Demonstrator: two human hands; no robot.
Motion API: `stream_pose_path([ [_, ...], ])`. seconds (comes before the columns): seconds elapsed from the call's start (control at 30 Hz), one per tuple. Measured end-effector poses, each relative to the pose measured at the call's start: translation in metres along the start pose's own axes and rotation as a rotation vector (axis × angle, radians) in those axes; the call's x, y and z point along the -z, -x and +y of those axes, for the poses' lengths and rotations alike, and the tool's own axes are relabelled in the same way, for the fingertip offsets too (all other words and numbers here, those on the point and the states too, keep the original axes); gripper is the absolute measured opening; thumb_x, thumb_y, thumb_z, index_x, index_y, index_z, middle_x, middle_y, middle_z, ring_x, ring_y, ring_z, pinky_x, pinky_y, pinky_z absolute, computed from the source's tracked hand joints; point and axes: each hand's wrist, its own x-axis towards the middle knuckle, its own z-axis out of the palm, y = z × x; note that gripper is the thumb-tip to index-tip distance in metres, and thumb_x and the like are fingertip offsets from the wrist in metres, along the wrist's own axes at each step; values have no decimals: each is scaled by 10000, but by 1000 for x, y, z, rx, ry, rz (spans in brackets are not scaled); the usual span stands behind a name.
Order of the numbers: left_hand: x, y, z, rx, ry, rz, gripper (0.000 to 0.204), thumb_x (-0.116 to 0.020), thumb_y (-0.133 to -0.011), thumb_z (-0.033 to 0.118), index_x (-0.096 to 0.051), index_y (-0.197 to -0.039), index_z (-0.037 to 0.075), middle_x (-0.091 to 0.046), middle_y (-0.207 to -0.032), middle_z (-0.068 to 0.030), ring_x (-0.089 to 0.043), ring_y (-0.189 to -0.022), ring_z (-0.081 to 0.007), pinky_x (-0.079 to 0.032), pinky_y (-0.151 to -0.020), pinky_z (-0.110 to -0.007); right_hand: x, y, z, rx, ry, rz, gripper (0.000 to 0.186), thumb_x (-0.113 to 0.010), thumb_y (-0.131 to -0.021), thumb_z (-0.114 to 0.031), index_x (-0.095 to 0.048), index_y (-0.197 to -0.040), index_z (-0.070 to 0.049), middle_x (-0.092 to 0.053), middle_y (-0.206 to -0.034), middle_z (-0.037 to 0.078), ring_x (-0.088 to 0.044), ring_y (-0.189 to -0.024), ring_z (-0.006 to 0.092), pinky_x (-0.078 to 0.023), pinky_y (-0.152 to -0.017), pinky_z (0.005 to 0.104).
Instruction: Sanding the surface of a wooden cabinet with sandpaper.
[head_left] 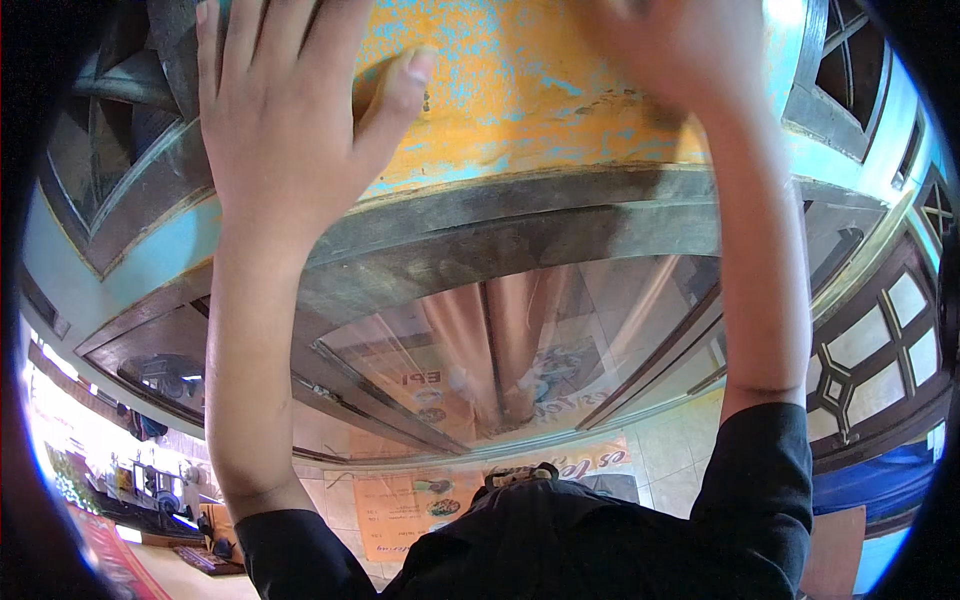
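Observation:
Raised at the upper left, my left hand [285,125] is empty, its fingers straight and the thumb stretched out to the side. It is in front of a wall panel [510,110] of worn orange-yellow paint with light blue patches; I cannot tell whether the palm touches it. My right hand [685,50] is at the panel's right part, blurred by motion. Its fingers are smeared and partly cut off by the top edge, so their pose and any held thing stay unclear. Below the panel runs a dark wooden window frame [520,215].
Window glass [400,345] lies under the frame, with a brown curtain [490,340] visible in it. Dark wooden lattices flank the panel. A paned wooden door or window [880,350] stands at right. A printed orange banner [405,510] is low down on the tiled floor [670,460].

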Motion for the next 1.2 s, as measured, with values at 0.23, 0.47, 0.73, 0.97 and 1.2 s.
stream_pose_path([
  [0.23,-10,40,-4,-94,-71,18,584,-449,-919,495,-441,-1436,223,-329,-1539,-56,-273,-1419,-358,-160,-1117,-600,19,59,-15,93,197,-373,658,-392,-918,-610,-387,-1466,-248,-278,-1553,101,-179,-1450,360,-29,-1176,536],
  [0.47,-13,59,8,-10,-48,-72,571,-454,-887,489,-473,-1416,274,-352,-1532,-19,-275,-1427,-317,-144,-1131,-571,10,52,-50,-173,82,-218,599,-461,-899,-529,-434,-1422,-240,-355,-1513,64,-248,-1420,343,-64,-1149,581],
  [0.73,-16,105,8,84,26,-109,585,-462,-906,500,-482,-1411,204,-346,-1531,-84,-229,-1438,-359,-6,-1144,-576,15,120,-25,-282,87,-175,624,-485,-885,-602,-451,-1424,-289,-369,-1515,45,-256,-1423,360,-18,-1104,663],
  [0.97,-21,119,19,194,179,-38,610,-452,-916,525,-528,-1354,108,-327,-1530,-150,-192,-1438,-411,12,-1139,-586,15,143,-96,-258,85,-405,558,-440,-921,-585,-459,-1413,-320,-325,-1538,50,-208,-1445,343,112,-1078,685],
  [1.2,-23,136,23,231,187,-44,645,-454,-916,540,-513,-1351,66,-286,-1525,-235,-116,-1439,-465,16,-1113,-638,27,153,-78,-479,-33,-233,582,-463,-928,-549,-500,-1384,-189,-308,-1526,164,-161,-1448,397,10,-1099,657],
])
